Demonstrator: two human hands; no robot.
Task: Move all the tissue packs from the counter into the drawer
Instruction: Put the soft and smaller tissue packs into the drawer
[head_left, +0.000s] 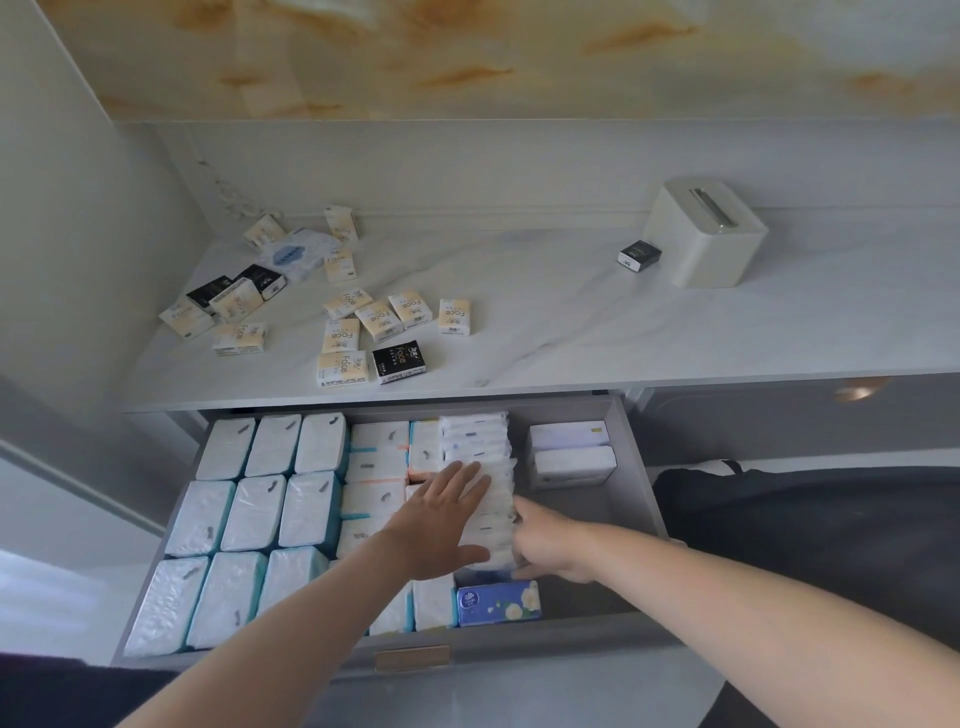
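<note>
Head view. Lower centre of frame: open drawer (631, 467), grey, with a handle (413, 659) on the front wall at the bottom edge. Nearly full.

Drawer contents:
- Left two thirds: large white packs (254, 514) with teal sides, in tight rows.
- Middle: smaller white packs with teal and orange edges, partly hidden behind the forearm.
- Right of those: slim white packs (480, 441) standing on edge, in one row running front to back.
- Near end of that row: blue floral pack (498, 603) against the front wall.
- Upper right corner of the drawer: two white boxes (571, 454) side by side, bare grey floor below them.

Hands, both inside the drawer:
- left hand (441, 519): fingers straight and spread, palm down, pressing flat on top of the slim row.
- right hand (550, 545): against the right side of the same row, index finger stretched out onto it, other fingers curled low by the near end. Pinching a pack or not: cannot tell.

Above the drawer: white marbled counter (571, 322).
- tissue packs (379, 319) not yet moved, scattered centre-left: mostly small cream ones, a few black packs (399, 362) among them.
- One larger soft pack (296, 252) with blue print, toward the back left.
- One lone black pack (639, 255) at the right, just beside a cream tissue box (704, 234) with a slot on top.
</note>
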